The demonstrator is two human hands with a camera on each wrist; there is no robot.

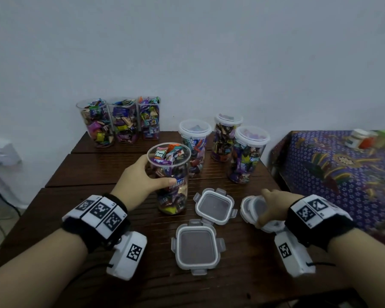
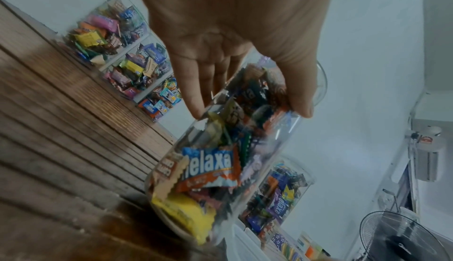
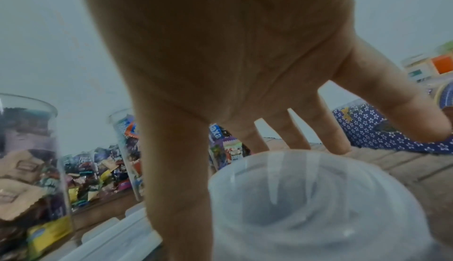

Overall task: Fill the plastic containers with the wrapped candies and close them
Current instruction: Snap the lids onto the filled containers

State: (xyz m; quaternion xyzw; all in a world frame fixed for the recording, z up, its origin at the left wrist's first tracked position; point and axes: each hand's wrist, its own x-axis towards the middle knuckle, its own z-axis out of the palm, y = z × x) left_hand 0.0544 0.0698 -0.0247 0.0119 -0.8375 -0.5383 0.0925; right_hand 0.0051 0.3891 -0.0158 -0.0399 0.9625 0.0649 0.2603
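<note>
A round clear container [image 1: 169,178] packed with wrapped candies stands lidless on the wooden table [image 1: 98,165]. My left hand [image 1: 158,174] grips its upper wall, thumb in front and fingers behind; the left wrist view shows that left hand [image 2: 250,108] wrapped on the container [image 2: 215,164]. To the right, my right hand [image 1: 266,207] holds a round translucent lid [image 1: 250,207], tilted, just above the table. In the right wrist view the right hand [image 3: 245,168] has its thumb at the left of the lid [image 3: 306,207] and its spread fingers at the far rim.
Two square clip lids [image 1: 215,205] [image 1: 197,245] lie between my hands. Behind stand three lidded round containers [image 1: 247,154] of candy. Three open square containers [image 1: 125,120], also full, line the back left. A patterned cloth [image 1: 333,174] covers a surface to the right.
</note>
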